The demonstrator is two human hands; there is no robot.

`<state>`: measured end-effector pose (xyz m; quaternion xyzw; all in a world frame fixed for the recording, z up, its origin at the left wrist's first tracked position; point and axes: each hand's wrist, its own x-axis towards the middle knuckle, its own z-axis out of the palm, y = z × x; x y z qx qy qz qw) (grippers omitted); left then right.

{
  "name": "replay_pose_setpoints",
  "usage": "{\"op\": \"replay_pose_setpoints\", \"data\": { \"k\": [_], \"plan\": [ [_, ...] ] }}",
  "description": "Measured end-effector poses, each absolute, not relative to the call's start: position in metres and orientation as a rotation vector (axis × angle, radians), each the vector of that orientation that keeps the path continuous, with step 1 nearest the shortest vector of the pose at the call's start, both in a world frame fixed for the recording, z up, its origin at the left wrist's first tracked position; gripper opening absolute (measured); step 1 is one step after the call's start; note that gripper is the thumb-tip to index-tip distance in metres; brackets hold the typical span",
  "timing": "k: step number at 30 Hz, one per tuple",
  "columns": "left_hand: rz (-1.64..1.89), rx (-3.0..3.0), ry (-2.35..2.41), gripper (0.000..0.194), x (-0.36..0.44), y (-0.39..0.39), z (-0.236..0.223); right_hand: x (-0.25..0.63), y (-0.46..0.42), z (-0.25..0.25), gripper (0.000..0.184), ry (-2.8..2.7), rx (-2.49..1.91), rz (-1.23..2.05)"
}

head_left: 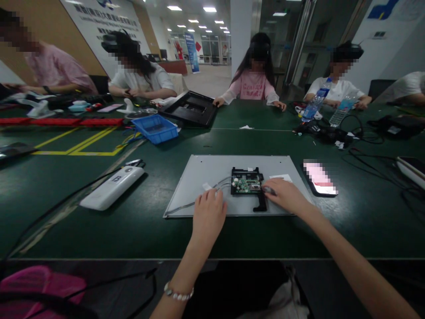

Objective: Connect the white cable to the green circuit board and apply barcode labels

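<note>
A pale grey flat panel [186, 186] lies on the green table in front of me. On its middle sits a black bracket [260, 203] that frames a green circuit board [245, 185]. Thin grey cables [223, 182] run from the board toward the panel's lower left corner. My left hand [209, 210] rests palm down on the panel over these cables, fingers stretched out. At the board's right edge, my right hand [285, 195] is closed, thumb and fingers together. A small dark, shiny piece [269, 190] shows at its fingertips; its kind is unclear.
A phone [320, 178] lies right of the panel, a white power bank [113, 188] with a cable to its left. Farther back are a blue basket [162, 135], a black frame [189, 110] and water bottles [315, 104]. Several people sit across the table.
</note>
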<state>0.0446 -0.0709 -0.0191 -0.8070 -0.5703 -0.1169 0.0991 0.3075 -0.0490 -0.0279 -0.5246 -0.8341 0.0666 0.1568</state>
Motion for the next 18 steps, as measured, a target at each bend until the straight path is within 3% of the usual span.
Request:
{"op": "replay_pose_setpoints", "data": {
  "k": [6,12,18],
  "plan": [
    [-0.262,-2.340,-1.670,0.024,0.037,-0.057,-0.002,0.312,-0.048,-0.033,0.027,-2.417,-1.557,-0.034],
    [-0.559,-2.246,-1.560,0.026,0.019,-0.031,0.023,0.343,-0.047,-0.038,0.030,-2.182,-1.765,-0.141],
    [-0.428,-2.374,-1.560,0.026,0.005,-0.009,0.000,0.355,-0.050,-0.052,0.041,-2.170,-1.872,-0.048]
  ]
}}
